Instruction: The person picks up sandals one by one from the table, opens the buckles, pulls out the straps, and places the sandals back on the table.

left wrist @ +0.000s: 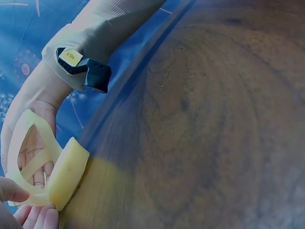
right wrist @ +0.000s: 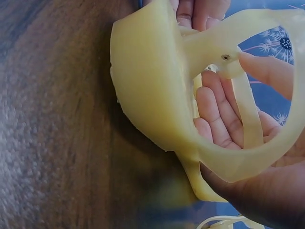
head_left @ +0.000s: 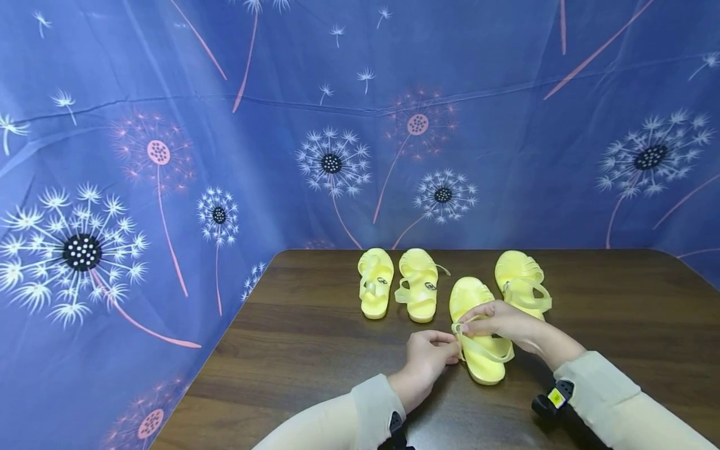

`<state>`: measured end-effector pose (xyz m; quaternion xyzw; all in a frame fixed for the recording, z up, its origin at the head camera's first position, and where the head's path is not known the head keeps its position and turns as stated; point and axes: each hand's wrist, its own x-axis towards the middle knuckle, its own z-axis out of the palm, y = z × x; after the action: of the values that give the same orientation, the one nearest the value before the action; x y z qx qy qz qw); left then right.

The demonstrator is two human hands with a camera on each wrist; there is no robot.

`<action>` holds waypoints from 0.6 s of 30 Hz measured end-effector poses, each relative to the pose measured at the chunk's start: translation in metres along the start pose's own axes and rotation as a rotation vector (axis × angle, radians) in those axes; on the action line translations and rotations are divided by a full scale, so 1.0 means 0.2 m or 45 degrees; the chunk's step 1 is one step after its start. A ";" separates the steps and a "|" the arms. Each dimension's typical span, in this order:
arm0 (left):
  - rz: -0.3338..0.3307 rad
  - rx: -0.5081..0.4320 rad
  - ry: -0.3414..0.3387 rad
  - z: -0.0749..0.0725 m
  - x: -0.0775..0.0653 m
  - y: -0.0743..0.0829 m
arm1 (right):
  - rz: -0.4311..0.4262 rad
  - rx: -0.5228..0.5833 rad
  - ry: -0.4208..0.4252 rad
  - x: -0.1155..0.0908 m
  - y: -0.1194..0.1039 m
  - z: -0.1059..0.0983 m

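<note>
A yellow jelly sandal (head_left: 486, 372) rests on the table, its heel towards me. At its left side my left hand (head_left: 430, 359) pinches the ankle strap, with thumb and curled fingers (left wrist: 43, 217) close to the sole. My right hand (head_left: 500, 322) reaches over the sandal and pinches the strap by its small metal fastening (right wrist: 226, 57). Seen from the right wrist, the thumb (right wrist: 269, 71) lies against that strap and the curled fingers (right wrist: 221, 105) show through the strap loop. The exact grip points are partly hidden by the straps.
A matching sandal (head_left: 517, 269) stands behind, to the right. Two smaller yellow sandals (head_left: 375, 303) (head_left: 422, 306) stand side by side at the back left. The brown wooden table (head_left: 292, 350) ends at a blue dandelion-patterned cloth (head_left: 506, 187).
</note>
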<state>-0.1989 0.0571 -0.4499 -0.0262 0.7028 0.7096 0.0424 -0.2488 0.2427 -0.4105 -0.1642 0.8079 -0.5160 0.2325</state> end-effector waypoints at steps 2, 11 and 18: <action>0.004 0.007 0.009 0.00 0.00 0.00 | 0.006 -0.012 0.008 0.00 0.00 0.00; 0.005 0.041 0.049 0.00 0.01 0.00 | -0.015 -0.028 0.013 0.01 0.02 0.00; 0.074 0.007 0.046 -0.01 0.03 0.02 | 0.005 -0.056 0.032 0.01 0.02 0.00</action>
<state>-0.2057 0.0555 -0.4461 -0.0184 0.7059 0.7080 0.0092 -0.2506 0.2430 -0.4154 -0.1613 0.8222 -0.4996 0.2198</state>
